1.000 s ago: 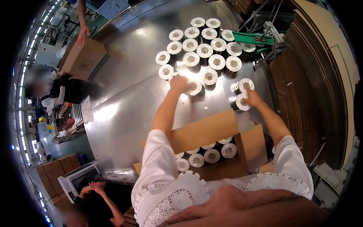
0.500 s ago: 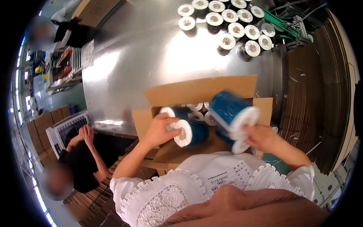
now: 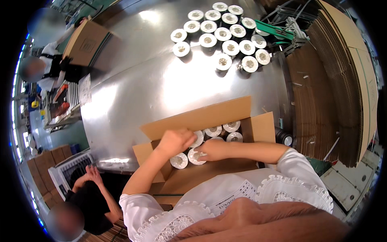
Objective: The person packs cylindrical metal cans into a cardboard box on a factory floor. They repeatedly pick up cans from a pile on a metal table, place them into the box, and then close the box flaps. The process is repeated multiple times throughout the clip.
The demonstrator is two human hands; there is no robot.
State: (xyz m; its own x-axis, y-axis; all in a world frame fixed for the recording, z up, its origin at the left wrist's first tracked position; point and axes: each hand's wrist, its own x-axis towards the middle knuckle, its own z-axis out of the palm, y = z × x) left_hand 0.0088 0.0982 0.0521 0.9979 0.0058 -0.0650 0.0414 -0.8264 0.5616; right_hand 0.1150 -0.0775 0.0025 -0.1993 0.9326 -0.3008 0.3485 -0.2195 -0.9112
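Observation:
An open cardboard box point(image 3: 201, 119) stands at the near edge of the steel table point(image 3: 133, 92), its flaps spread out. Several blue rolls with white ends point(image 3: 219, 131) stand upright inside it. My left hand point(image 3: 175, 141) is down in the box, fingers curled over a roll whose white end point(image 3: 198, 138) shows beside it. My right hand point(image 3: 211, 150) reaches in from the right and grips a roll point(image 3: 195, 156) in the front row. Another roll point(image 3: 179, 160) stands just to its left.
Several more rolls point(image 3: 221, 38) stand grouped at the table's far end beside a green fixture point(image 3: 274, 30). Flat cardboard sheets point(image 3: 334, 97) are stacked on the right. A person point(image 3: 86, 197) sits at lower left; others work by a closed box point(image 3: 84, 42) at far left.
My hands took rolls from the far group, carried them back over the box, and have now lowered them inside among the other rolls.

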